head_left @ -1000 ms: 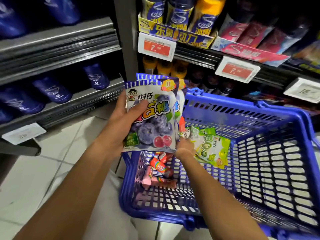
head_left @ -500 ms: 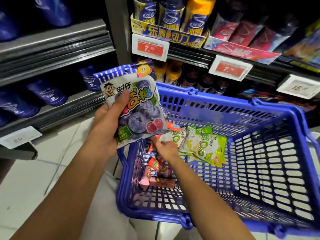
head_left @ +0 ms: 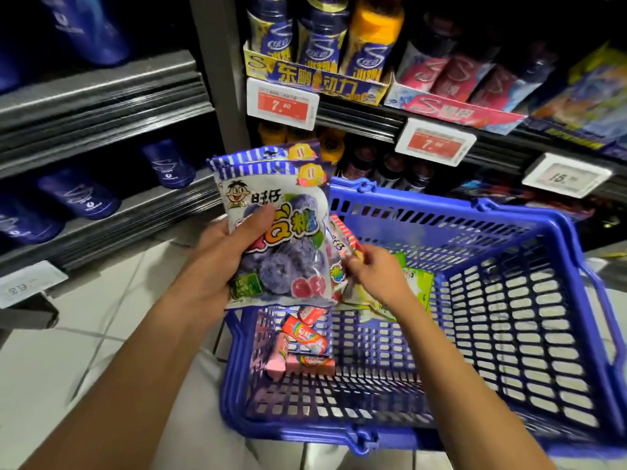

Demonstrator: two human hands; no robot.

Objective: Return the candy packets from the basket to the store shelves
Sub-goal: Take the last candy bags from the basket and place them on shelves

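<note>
Upright, blueberry-printed candy packets (head_left: 276, 239) fan from left hand (head_left: 217, 262).

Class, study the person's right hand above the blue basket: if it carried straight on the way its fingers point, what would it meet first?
The right hand points up-left at the red-striped packet tucked behind the blueberry gummy packets held by the left hand. Its fingertips look already at it, though depth is unclear.

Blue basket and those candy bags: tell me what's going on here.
A person is emptying a blue plastic shopping basket beside drink shelves. The left hand grips a stack of purple-and-white gummy candy packets, held upright over the basket's corner. The right hand pinches a red-striped candy packet next to that stack. Green candy packets and small red and pink candy rolls lie in the basket.
</note>
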